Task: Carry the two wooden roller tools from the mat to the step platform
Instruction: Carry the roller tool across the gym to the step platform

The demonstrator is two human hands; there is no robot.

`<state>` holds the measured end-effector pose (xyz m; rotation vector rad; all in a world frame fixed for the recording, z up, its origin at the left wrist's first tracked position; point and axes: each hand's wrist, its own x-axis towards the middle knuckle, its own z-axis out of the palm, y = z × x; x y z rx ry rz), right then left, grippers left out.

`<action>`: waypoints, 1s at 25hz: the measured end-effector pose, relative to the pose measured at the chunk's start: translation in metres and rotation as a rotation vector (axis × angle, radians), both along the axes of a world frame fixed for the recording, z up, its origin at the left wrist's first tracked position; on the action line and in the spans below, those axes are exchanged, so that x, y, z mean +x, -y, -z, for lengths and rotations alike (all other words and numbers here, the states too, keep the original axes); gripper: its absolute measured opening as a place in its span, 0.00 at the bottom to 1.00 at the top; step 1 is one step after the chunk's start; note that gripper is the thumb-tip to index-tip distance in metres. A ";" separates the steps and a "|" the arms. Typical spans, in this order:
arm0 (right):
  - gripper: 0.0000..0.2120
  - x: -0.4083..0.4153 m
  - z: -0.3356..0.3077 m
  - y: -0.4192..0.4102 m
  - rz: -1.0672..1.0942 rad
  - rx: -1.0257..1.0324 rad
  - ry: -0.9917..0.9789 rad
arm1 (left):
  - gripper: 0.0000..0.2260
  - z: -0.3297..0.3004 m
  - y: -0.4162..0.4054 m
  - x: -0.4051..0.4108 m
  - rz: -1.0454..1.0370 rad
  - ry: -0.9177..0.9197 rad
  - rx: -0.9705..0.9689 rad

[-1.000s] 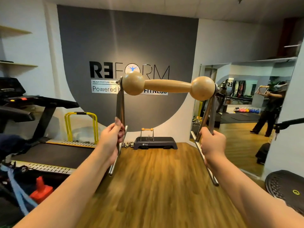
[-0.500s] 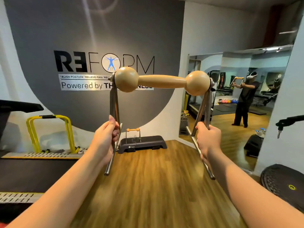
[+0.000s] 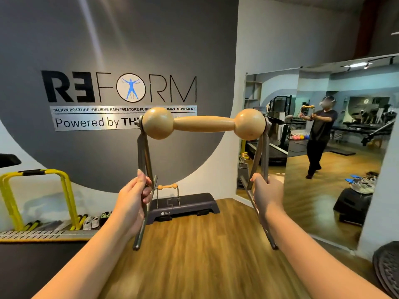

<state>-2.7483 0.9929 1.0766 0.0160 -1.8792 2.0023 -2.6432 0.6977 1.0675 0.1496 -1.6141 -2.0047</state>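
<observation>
I hold a wooden roller tool up in front of me: a pale wood bar with a ball at each end, on a metal frame. My left hand grips its left metal leg and my right hand grips its right leg. Ahead on the floor by the wall lies the dark step platform. A second, identical roller tool stands upright on the platform's left part, small in the distance.
Wood floor stretches between me and the platform. A yellow hurdle frame and shoes sit at the left wall, beside a black treadmill deck. A wall mirror fills the right side. A round black disc lies at the lower right.
The platform and wall have grown larger and shifted right in view as I walk closer. Both hands keep the same grip on the roller tool's legs.
</observation>
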 end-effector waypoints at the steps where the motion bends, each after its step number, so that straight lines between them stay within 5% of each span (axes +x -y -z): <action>1: 0.14 -0.031 -0.001 0.004 0.002 0.015 0.006 | 0.22 -0.001 0.002 -0.028 -0.012 0.005 0.003; 8: 0.14 -0.213 0.011 0.037 -0.043 0.040 -0.013 | 0.22 0.017 0.031 -0.203 -0.073 0.031 0.045; 19: 0.15 -0.495 0.015 0.151 -0.036 0.021 -0.006 | 0.15 0.028 0.160 -0.509 0.101 -0.036 0.141; 25: 0.15 -0.638 0.014 0.204 0.019 0.034 0.028 | 0.21 0.020 0.212 -0.654 0.106 0.024 0.100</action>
